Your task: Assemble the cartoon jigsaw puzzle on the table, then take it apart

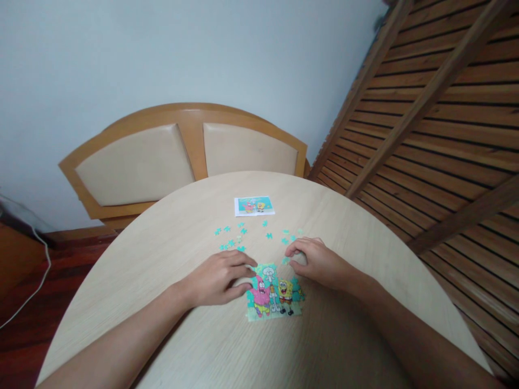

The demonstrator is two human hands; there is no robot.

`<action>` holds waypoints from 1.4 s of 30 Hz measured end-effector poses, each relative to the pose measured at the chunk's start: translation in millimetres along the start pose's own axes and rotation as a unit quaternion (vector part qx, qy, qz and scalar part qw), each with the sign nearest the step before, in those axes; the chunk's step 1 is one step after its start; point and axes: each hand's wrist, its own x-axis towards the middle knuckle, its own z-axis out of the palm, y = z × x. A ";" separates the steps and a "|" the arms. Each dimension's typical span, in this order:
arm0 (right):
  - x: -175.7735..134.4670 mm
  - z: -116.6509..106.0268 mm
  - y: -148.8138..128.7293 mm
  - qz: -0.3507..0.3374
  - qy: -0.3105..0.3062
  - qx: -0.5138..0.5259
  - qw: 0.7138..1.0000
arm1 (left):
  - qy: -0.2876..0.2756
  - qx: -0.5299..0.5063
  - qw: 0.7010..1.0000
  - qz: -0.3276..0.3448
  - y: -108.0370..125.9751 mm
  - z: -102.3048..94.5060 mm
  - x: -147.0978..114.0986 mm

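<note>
A partly joined jigsaw puzzle point(273, 302) lies flat on the table, showing a pink starfish, a pale tall figure and a yellow square character; its upper right edge is uneven. My left hand point(221, 278) rests at the puzzle's left side, fingers apart, with fingertips and thumb at its edge. Above the puzzle's upper right corner, my right hand point(316, 260) is curled, thumb and index finger at a small teal puzzle piece point(285, 261). Several loose puzzle pieces point(231, 243) are scattered beyond my left hand, and a few more point(285, 241) lie beyond my right fingertips.
A picture card point(254, 206) with the same characters lies toward the far side of the round wooden table point(194, 216). Behind the table stands a padded wooden backrest point(138, 162). Wooden slats point(405, 124) rise at the right. A white cable point(47, 259) hangs at the left.
</note>
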 end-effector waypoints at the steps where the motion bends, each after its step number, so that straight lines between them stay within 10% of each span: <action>1: -0.3 -0.5 0.1 0.000 -0.001 0.001 1.000 | -0.001 0.000 1.000 0.000 0.5 -0.4 0.3; 16: 0.8 -1.8 3.8 -0.094 -0.059 0.024 0.994 | 0.003 0.006 1.000 0.007 -0.8 1.1 0.1; 29: -3.6 -11.3 -8.3 0.030 -0.043 -0.025 0.998 | -0.003 0.014 1.000 -0.005 -2.3 -2.2 -2.0; 42: -3.4 -7.4 -22.3 0.085 -0.059 0.001 0.995 | 0.118 0.038 0.983 -0.138 -25.4 5.9 -9.5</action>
